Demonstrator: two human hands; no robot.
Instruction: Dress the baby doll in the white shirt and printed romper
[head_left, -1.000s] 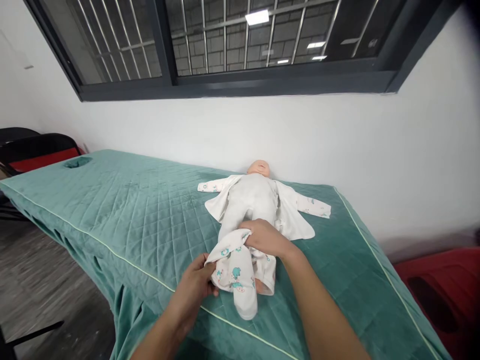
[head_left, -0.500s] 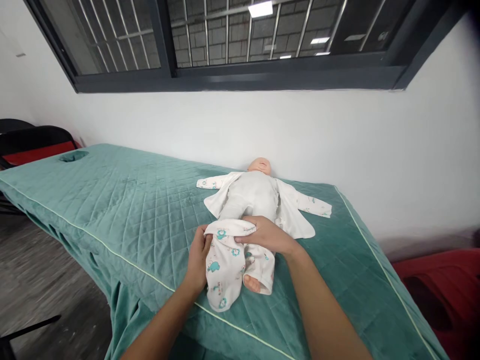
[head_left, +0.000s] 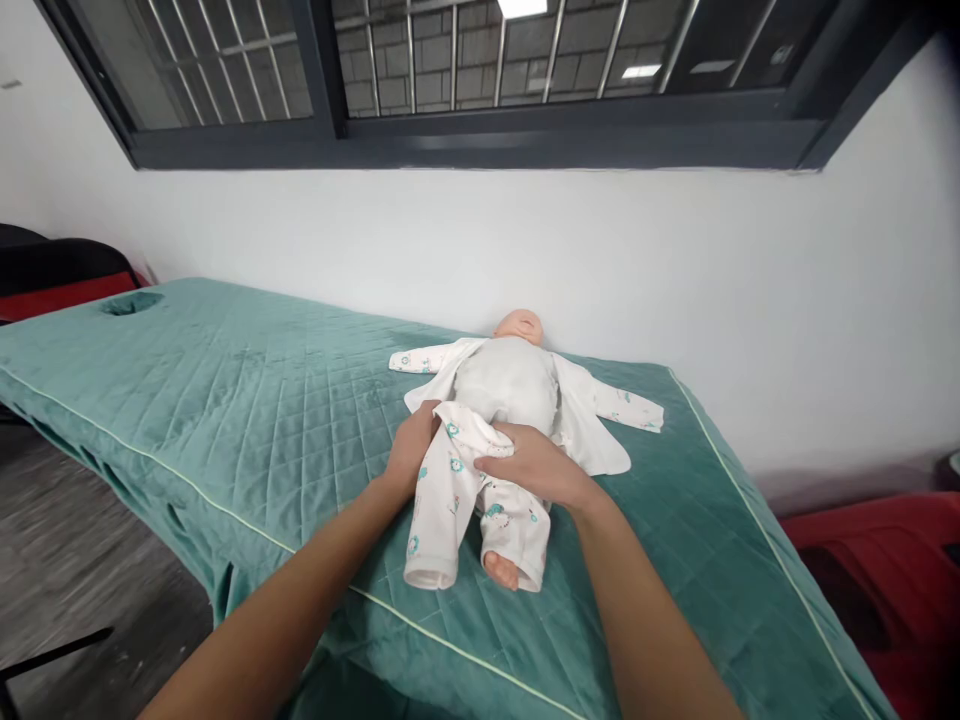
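Note:
A baby doll (head_left: 504, 375) lies on its back, its head toward the wall, in an open white jacket (head_left: 589, 425) with printed sleeves spread out to both sides. White printed baby trousers (head_left: 448, 490) cover its lower legs. One foot (head_left: 501, 570) pokes out of the trouser leg on the right; no foot shows at the left cuff. My left hand (head_left: 415, 440) is closed on the waistband's left edge, fingertips partly hidden by cloth. With thumb and fingers, my right hand (head_left: 536, 463) pinches the waistband near the middle, over the doll's thighs.
The doll rests on a massage bed with a green quilted cover (head_left: 300, 400), which has a face hole (head_left: 132, 302) at the far left. Behind stands a white wall below a barred window (head_left: 480, 130). Red plastic stools (head_left: 885, 570) are at right, black-and-red chairs (head_left: 67, 270) at left.
My left hand has pulled the trousers' left side up toward the doll's hips. That trouser leg has straightened and its cuff shows open. My right hand keeps its grip almost in place.

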